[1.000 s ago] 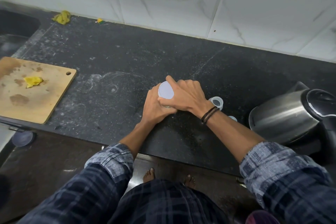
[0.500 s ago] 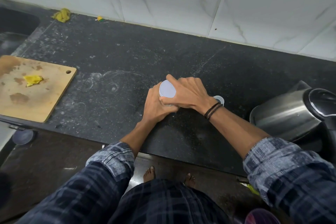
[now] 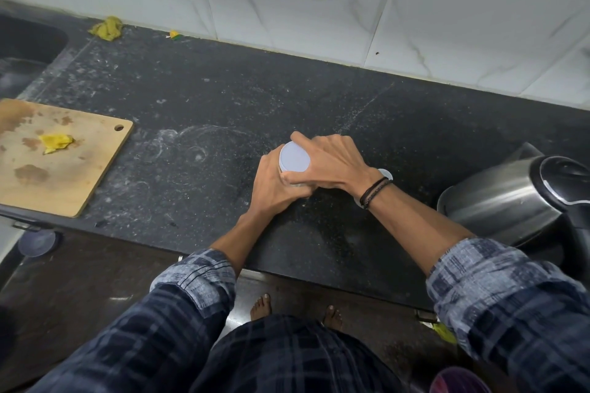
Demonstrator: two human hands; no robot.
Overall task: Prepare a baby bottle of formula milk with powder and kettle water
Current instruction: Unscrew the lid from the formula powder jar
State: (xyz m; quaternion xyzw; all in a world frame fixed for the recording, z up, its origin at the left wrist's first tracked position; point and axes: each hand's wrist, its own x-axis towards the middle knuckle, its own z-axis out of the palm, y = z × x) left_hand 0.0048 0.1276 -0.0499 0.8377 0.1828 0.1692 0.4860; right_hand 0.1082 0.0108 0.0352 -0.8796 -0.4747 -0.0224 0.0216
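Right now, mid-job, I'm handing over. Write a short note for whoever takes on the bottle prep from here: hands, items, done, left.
Left hand: grip wrapped round the body of the lidded container, which stands on the counter.
Right hand: grip over the container's pale top from above, fingers curled round its rim.
Kettle: at the right, lid shut, no hand on it.
Small white ring: behind the right wrist, partly hidden.
Done: cannot tell. The contents are hidden, and it is unclear whether the top is coming off or going on.
Left: probably powder, kettle water and closing up.
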